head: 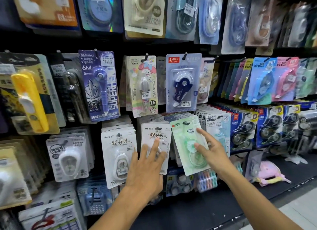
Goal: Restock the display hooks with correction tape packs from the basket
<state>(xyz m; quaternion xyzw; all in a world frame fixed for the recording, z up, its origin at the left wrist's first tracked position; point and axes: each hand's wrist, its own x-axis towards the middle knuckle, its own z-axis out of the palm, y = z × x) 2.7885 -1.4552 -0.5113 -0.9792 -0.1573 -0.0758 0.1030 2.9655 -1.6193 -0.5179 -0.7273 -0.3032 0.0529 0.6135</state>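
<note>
As the green pack (187, 144) hung tilted at centre frame, right hand (208, 151) and left hand (147, 162), fingers spread flat, needed only gentle squaring pressure.

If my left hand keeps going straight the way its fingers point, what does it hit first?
Probably the white BoBo pack: the left hand is spread in front of it, fingers aimed up at its card. They may already touch it; depth is unclear.

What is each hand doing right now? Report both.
Left hand: open, fingers on the white pack.
Right hand: open, fingers on the green pack.
</note>
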